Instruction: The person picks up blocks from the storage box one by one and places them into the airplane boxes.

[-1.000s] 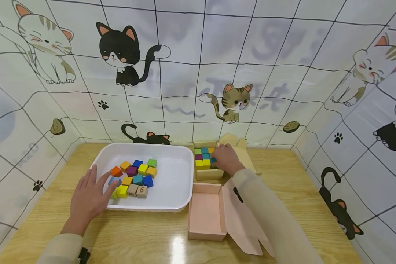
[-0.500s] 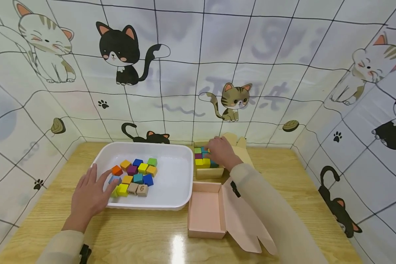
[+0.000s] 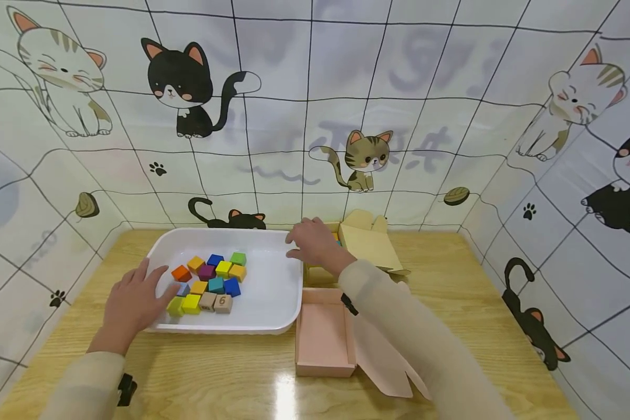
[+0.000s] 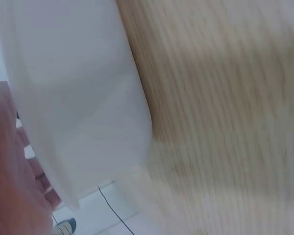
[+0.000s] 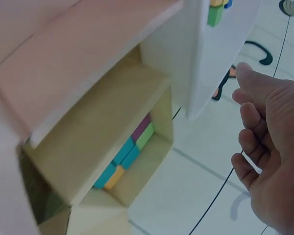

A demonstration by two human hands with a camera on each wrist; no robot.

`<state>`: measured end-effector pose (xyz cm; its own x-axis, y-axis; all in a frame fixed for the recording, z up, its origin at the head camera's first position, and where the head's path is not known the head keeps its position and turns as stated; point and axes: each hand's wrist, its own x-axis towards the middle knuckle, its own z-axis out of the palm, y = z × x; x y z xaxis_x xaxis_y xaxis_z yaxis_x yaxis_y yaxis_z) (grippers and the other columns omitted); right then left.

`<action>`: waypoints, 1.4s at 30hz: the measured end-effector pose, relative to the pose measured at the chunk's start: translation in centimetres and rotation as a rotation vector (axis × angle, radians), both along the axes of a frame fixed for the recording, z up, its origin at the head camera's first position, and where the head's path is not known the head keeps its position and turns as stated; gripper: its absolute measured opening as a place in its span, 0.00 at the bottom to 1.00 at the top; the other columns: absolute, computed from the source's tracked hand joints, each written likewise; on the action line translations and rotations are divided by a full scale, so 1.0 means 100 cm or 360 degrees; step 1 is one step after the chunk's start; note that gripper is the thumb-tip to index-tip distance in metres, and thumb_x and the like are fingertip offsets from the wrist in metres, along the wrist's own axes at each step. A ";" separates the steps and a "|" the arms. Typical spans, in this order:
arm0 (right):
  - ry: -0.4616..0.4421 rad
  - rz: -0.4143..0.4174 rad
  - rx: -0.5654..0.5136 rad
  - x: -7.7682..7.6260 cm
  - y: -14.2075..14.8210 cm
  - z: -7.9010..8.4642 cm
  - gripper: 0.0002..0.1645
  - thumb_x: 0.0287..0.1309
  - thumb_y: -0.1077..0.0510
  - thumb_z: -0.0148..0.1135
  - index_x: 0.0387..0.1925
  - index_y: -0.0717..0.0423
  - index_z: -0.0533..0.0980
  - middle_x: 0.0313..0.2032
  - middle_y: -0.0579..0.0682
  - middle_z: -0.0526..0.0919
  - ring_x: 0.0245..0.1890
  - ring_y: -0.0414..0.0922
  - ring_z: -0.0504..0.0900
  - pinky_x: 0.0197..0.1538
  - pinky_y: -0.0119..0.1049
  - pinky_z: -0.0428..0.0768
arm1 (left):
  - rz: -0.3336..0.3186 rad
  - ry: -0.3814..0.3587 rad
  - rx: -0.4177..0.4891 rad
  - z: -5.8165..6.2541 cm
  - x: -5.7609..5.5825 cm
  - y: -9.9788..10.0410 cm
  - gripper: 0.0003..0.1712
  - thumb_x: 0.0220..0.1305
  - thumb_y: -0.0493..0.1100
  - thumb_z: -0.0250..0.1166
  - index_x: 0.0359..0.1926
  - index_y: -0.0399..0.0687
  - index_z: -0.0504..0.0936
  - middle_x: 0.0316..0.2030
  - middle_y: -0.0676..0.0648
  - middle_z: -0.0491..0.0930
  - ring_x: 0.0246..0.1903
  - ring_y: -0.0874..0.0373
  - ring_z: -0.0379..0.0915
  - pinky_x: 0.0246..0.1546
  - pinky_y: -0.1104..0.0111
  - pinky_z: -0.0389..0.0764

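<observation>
In the head view, my left hand [image 3: 133, 303] lies with spread fingers at the left rim of a white tray [image 3: 270, 286]. Inside the tray sit several coloured cubes, among them an orange cube [image 3: 181, 273] and a wooden cube marked 6 [image 3: 223, 304]. My right hand [image 3: 317, 245] is above the yellow box [image 3: 320, 275], its fingertips reaching over the tray's right rim. Seen from the right wrist, this hand [image 5: 277, 142] has loosely bent fingers and holds nothing. Cubes [image 5: 122, 156] lie in the yellow box there; in the head view my hand mostly hides them.
A pink box [image 3: 325, 332] with its lid folded out stands in front of the yellow box. The yellow lid [image 3: 370, 245] lies open to the right. A cloth with cat drawings [image 3: 273, 116] hangs behind and at both sides of the wooden table [image 3: 226, 373].
My right hand has moved left from over the cubes in the yellow box to the tray's right rim. My left hand stays at the tray's left side. The head view has shifted slightly.
</observation>
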<state>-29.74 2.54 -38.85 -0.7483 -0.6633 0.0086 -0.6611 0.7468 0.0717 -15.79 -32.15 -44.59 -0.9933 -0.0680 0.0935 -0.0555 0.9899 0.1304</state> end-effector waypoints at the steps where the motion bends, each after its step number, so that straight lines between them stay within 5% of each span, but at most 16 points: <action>1: -0.0006 0.0018 0.0004 0.003 -0.005 0.001 0.20 0.52 0.39 0.61 0.46 0.37 0.79 0.37 0.39 0.80 0.43 0.42 0.73 0.52 0.41 0.70 | -0.0003 -0.0011 0.0004 0.000 -0.002 -0.002 0.41 0.61 0.69 0.44 0.61 0.42 0.64 0.65 0.27 0.51 0.58 0.27 0.50 0.56 0.33 0.54; 10: -0.0013 0.0161 0.0054 0.032 -0.056 -0.001 0.21 0.51 0.36 0.60 0.47 0.35 0.79 0.43 0.38 0.80 0.46 0.41 0.71 0.54 0.38 0.70 | -0.0058 -0.0028 0.0096 -0.008 -0.008 -0.015 0.41 0.63 0.67 0.43 0.65 0.42 0.59 0.68 0.29 0.45 0.64 0.30 0.43 0.59 0.34 0.48; 22: -0.0130 0.0250 0.0128 0.064 -0.102 -0.015 0.22 0.49 0.35 0.61 0.45 0.34 0.79 0.39 0.33 0.81 0.40 0.37 0.68 0.47 0.33 0.67 | -0.0019 -0.0027 0.0109 -0.013 -0.007 -0.016 0.42 0.63 0.68 0.40 0.64 0.41 0.60 0.68 0.28 0.41 0.66 0.32 0.37 0.61 0.36 0.45; 30: -0.0106 0.0220 0.0285 0.075 -0.122 -0.024 0.13 0.52 0.36 0.59 0.36 0.34 0.79 0.32 0.33 0.78 0.39 0.37 0.68 0.50 0.34 0.67 | -0.0011 -0.0028 0.0110 -0.013 -0.007 -0.014 0.42 0.63 0.68 0.40 0.64 0.41 0.61 0.68 0.28 0.41 0.67 0.32 0.36 0.61 0.36 0.46; 42: -0.0223 0.0174 0.0223 0.075 -0.131 -0.036 0.10 0.50 0.38 0.62 0.34 0.32 0.79 0.34 0.32 0.80 0.39 0.37 0.66 0.50 0.33 0.65 | -0.0042 0.0001 0.0104 -0.014 -0.010 -0.011 0.40 0.64 0.68 0.39 0.63 0.41 0.62 0.68 0.28 0.42 0.67 0.32 0.37 0.62 0.37 0.46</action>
